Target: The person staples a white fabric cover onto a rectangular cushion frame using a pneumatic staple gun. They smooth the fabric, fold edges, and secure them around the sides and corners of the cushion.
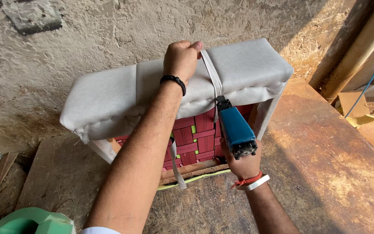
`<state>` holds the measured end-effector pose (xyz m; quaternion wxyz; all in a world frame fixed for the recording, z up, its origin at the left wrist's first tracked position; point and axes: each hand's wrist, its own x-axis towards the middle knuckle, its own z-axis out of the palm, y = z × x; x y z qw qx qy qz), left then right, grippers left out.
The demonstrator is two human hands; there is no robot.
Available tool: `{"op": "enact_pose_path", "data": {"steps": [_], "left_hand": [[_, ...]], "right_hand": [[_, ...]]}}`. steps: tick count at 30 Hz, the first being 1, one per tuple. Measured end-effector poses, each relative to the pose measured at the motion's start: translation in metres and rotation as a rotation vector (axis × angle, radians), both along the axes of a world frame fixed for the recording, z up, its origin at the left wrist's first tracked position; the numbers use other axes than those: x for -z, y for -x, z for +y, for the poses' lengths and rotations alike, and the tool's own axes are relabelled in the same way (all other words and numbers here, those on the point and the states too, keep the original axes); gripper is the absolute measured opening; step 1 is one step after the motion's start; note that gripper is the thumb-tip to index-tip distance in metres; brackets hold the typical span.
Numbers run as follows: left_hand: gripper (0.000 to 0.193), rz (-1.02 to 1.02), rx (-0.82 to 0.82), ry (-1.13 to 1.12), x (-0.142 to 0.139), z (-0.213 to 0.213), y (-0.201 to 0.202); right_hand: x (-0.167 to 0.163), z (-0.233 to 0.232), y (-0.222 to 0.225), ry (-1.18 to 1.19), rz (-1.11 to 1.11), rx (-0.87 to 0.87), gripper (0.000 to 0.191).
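A padded seat frame (109, 95) covered in white fabric stands on its edge on a worn wooden board, its underside of woven red webbing (195, 141) facing me. My left hand (181, 59) grips the top of the cushion and pinches a white strap (212, 73) that runs over the padding. My right hand (243, 162) holds a blue staple gun (235, 128) with its nose pressed on the strap at the cushion's lower edge. A second white strap (176, 167) hangs loose below the webbing.
A rough plaster wall rises behind the seat. The rusty brown wooden board (321, 156) stretches to the right. Cardboard pieces (356, 106), a pipe (360, 47) and a blue cord (371, 78) lie at the far right. A green foam block (31, 221) sits at the lower left.
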<state>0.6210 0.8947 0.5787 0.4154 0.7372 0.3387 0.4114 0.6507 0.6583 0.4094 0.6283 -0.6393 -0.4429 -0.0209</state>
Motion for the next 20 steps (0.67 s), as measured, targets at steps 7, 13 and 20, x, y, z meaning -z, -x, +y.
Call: {"op": "enact_pose_path", "data": {"steps": [7,13,20], "left_hand": [[0.036,0.022,-0.014,-0.025,-0.003,-0.012,-0.004],[0.036,-0.003,-0.012,-0.048,0.005,-0.016,-0.001],[0.033,-0.092,0.11,-0.029,0.012,-0.006,-0.002]], "right_hand": [[0.007,-0.019,-0.01,0.025,0.068,-0.07,0.027],[0.015,-0.017,-0.01,0.068,0.027,-0.057,0.021],[0.002,-0.036,-0.016,0.182,-0.003,-0.139,0.02]]}}
